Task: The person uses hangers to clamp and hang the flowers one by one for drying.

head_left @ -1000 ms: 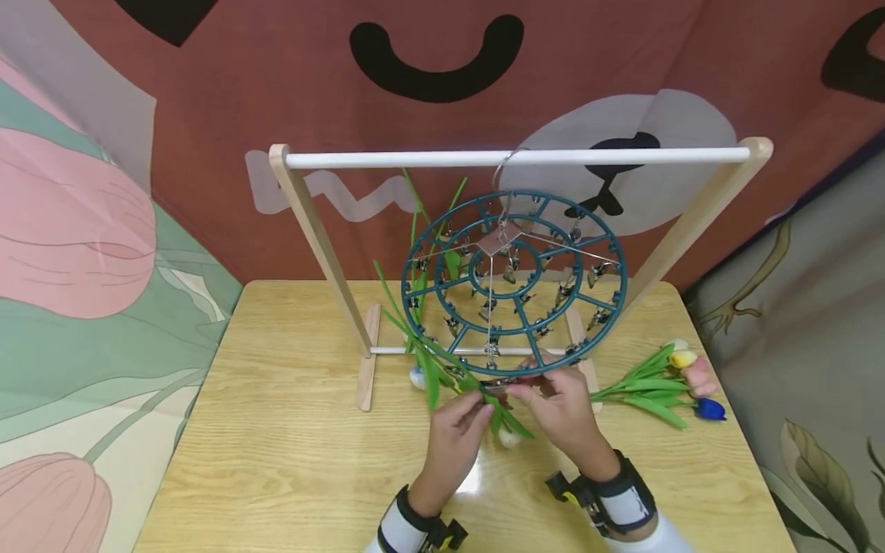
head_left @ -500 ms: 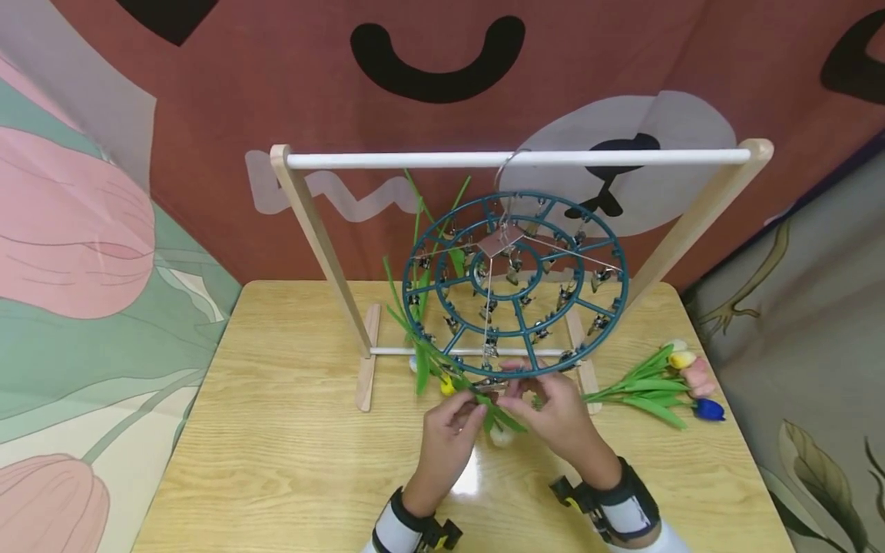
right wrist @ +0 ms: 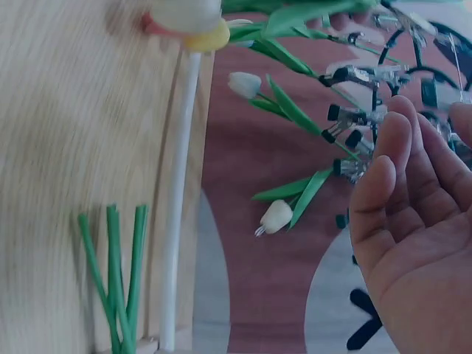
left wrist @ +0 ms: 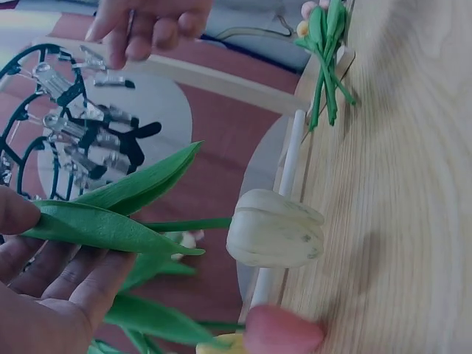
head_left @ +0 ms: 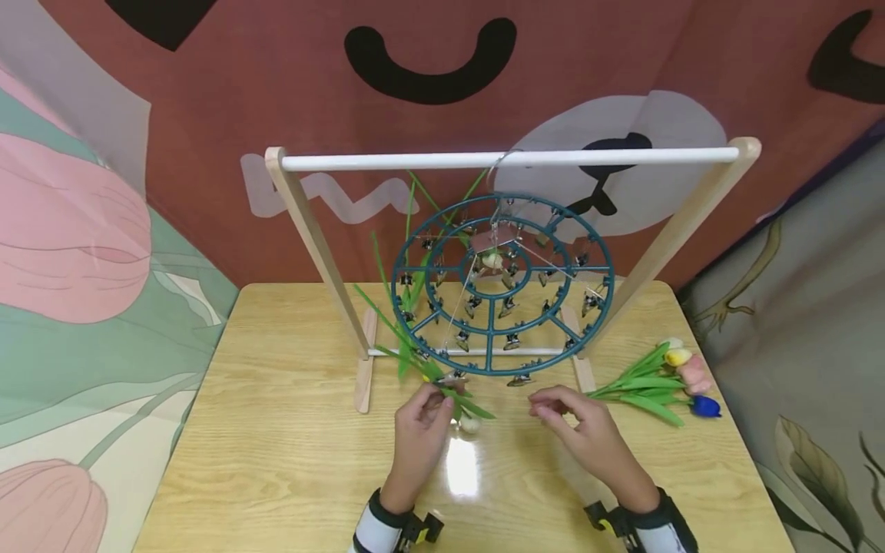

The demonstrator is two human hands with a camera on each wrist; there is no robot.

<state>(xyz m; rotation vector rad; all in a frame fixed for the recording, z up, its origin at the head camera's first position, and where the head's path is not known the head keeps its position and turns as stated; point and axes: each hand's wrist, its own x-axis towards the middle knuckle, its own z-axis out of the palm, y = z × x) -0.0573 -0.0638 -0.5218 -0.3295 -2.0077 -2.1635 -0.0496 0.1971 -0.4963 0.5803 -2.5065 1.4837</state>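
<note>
My left hand [head_left: 418,442] pinches an artificial white tulip [left wrist: 274,228] by its green leaves, thumb on top and fingers underneath. The bloom points down toward the table, under the front left of a teal round clip hanger [head_left: 490,338]. Metal clips [left wrist: 63,79] dangle from the hanger's rings. My right hand [head_left: 598,434] is apart from the hanger, fingers loosely bent with nothing in them. More tulips hang head down from the clips, among them a white tulip [right wrist: 244,85] and a cream tulip [right wrist: 276,217]. A pink tulip [left wrist: 284,330] shows beside the held one.
A wooden rack with a white top rod [head_left: 415,161] carries the hanger by its hook. On the table's right lies a bunch of tulips [head_left: 643,384] in white, yellow, pink and blue. A printed cloth [head_left: 207,215] stands behind the wooden table [head_left: 276,461].
My right hand has come away from the clip and moved right. My left hand has shifted slightly left with the white tulip. The hanger has turned a little.
</note>
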